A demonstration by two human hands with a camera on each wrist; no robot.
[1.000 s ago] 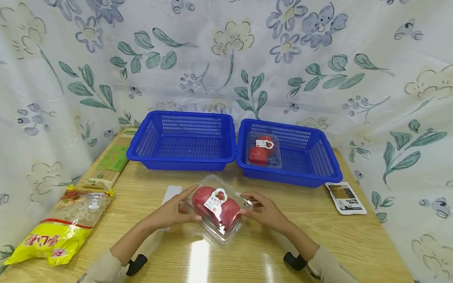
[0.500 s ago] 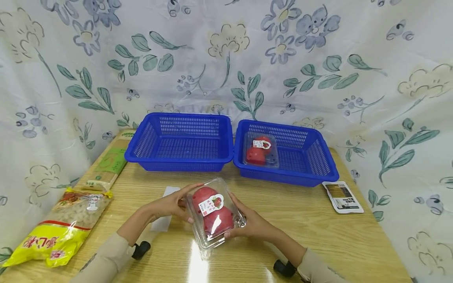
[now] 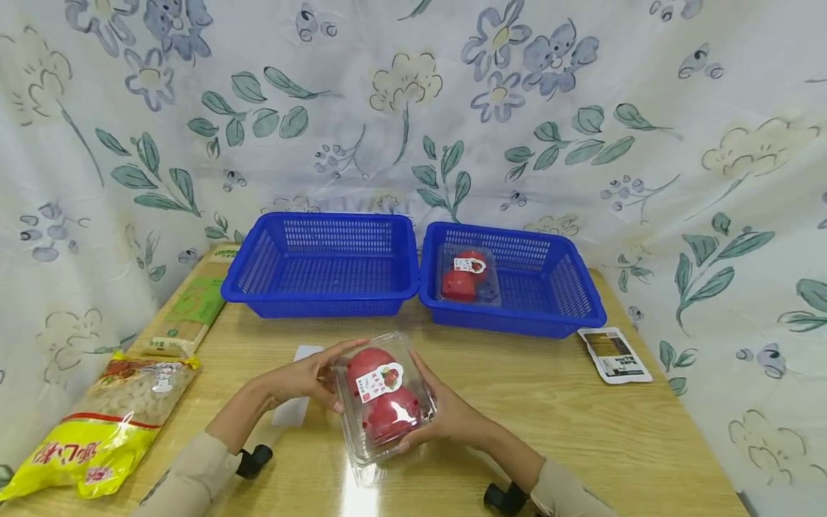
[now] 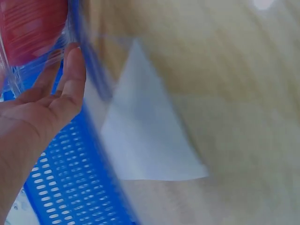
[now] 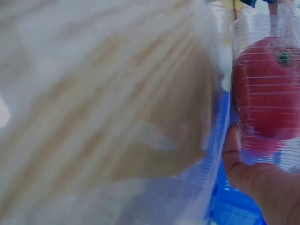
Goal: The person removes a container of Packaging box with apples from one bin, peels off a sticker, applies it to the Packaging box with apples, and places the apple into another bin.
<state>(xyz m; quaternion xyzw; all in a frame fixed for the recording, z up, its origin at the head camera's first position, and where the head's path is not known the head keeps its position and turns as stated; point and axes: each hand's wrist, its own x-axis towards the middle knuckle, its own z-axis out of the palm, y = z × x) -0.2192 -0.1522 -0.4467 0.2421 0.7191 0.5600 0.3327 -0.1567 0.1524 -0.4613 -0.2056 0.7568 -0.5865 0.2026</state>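
Observation:
A clear plastic clamshell box (image 3: 382,413) holds large red fruits that look like tomatoes, with a white label (image 3: 380,381) on the lid. My left hand (image 3: 302,378) grips its left edge, thumb toward me. Across from it, my right hand (image 3: 452,415) holds the right side, thumb at the near corner. The box is tilted above the table. In the left wrist view, fingers (image 4: 72,77) lie against the clear plastic. The right wrist view has my thumb (image 5: 234,154) beside a red fruit (image 5: 267,89) seen through the ridged wall.
Behind stand two blue baskets, the left basket (image 3: 323,296) and the right basket (image 3: 517,319); a similar fruit box (image 3: 468,276) lies in the right one. Noodles (image 3: 190,305) and a yellow bag (image 3: 97,431) lie left, a white pouch (image 3: 615,355) right, white paper (image 3: 293,409) near my left hand.
Both hands have turned the box, so its label now slants the other way. They have shifted it slightly left, and my right hand has moved further round its side.

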